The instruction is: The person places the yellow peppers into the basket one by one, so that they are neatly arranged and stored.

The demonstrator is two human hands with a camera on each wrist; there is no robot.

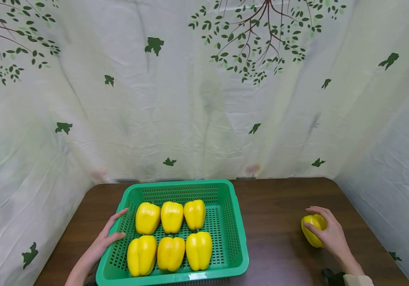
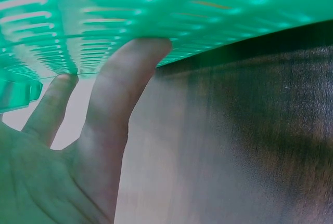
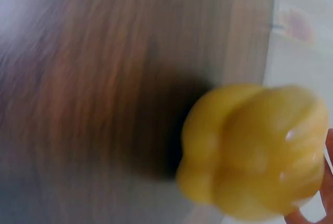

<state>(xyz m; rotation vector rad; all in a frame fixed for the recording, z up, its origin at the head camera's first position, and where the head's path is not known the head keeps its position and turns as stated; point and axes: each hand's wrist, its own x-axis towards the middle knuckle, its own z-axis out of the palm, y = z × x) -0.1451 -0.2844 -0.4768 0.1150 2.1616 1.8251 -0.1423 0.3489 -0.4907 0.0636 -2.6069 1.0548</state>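
My right hand (image 1: 334,236) grips a yellow bell pepper (image 1: 311,238) over the right part of the table, thumb on the near side and fingers around the far side. In the right wrist view the pepper (image 3: 255,151) fills the lower right, a dark shadow beside it; whether it touches the table I cannot tell. My left hand (image 1: 101,242) rests against the left side of a green plastic basket (image 1: 242,238), its fingers extended. The left wrist view shows thumb and finger touching the slotted wall (image 2: 119,21). Several yellow bell peppers (image 1: 170,254) stand inside in two rows.
A brown wooden table (image 1: 272,222) carries the basket left of centre. Bare basket floor (image 1: 220,226) shows along its right side. Behind and beside the table hangs a pale curtain (image 1: 204,119) with green leaf prints.
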